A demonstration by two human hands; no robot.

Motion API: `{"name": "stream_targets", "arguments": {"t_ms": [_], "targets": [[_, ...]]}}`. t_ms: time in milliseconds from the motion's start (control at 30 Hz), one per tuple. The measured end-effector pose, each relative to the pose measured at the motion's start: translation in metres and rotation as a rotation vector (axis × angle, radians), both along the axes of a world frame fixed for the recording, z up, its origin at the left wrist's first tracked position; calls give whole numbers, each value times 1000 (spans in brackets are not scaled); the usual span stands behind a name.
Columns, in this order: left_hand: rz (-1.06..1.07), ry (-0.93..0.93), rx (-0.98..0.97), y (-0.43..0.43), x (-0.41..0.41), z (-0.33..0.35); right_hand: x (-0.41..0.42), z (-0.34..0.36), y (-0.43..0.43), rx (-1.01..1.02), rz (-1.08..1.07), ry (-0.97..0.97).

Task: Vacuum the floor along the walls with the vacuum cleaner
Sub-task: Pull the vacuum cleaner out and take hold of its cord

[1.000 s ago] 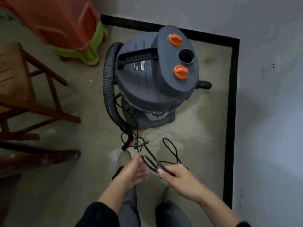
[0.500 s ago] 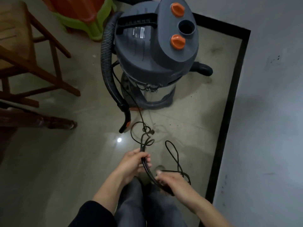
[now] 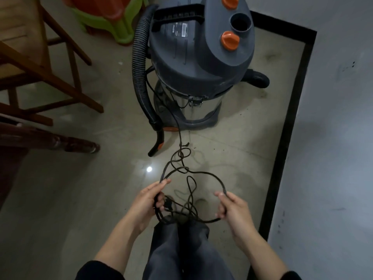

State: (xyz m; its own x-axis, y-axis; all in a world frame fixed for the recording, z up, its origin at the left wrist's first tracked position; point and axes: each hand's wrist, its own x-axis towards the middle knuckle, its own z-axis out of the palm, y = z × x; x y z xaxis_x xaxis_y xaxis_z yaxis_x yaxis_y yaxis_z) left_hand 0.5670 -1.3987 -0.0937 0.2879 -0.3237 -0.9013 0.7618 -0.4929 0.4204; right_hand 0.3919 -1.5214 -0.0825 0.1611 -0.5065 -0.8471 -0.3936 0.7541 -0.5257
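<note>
Step in hand: preparation. Judged from the layout, the power cord [image 3: 210, 174] is being untangled; no vacuuming has begun.

- The vacuum cleaner [image 3: 199, 57] stands upright on the floor [image 3: 80, 188], in the corner where the black border strip [image 3: 290, 126] runs along the wall [image 3: 333, 138].
- Its hose [image 3: 139, 57] hangs down the canister's side, with the nozzle end resting on the floor.
- The cord runs from the canister base across the floor to both hands. A small knot sits between the base and the hands.
- The left hand [image 3: 147, 203] has its grip curled round several bunched loops.
- The right hand [image 3: 234, 211] has its grip narrow, pinching a single strand of the large loop.

Next move: draw the loops apart, work the knot free, then locate the plug. The plug cannot be identified with certainty, and no outlet is in view. Pulling hard would probably tighten the knot.
</note>
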Motion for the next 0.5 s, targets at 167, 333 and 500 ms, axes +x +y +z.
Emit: {"name": "stream_targets", "arguments": {"t_ms": [167,333,500], "targets": [[189,-33,33,16,19,6,-1,4,-35,-280,-187,163],[57,-83,-47,10,8,21,27,-20,-14,-168,278,113],[30,-118,-49,8,4,32,62,-28,21,43,527,68]]}}
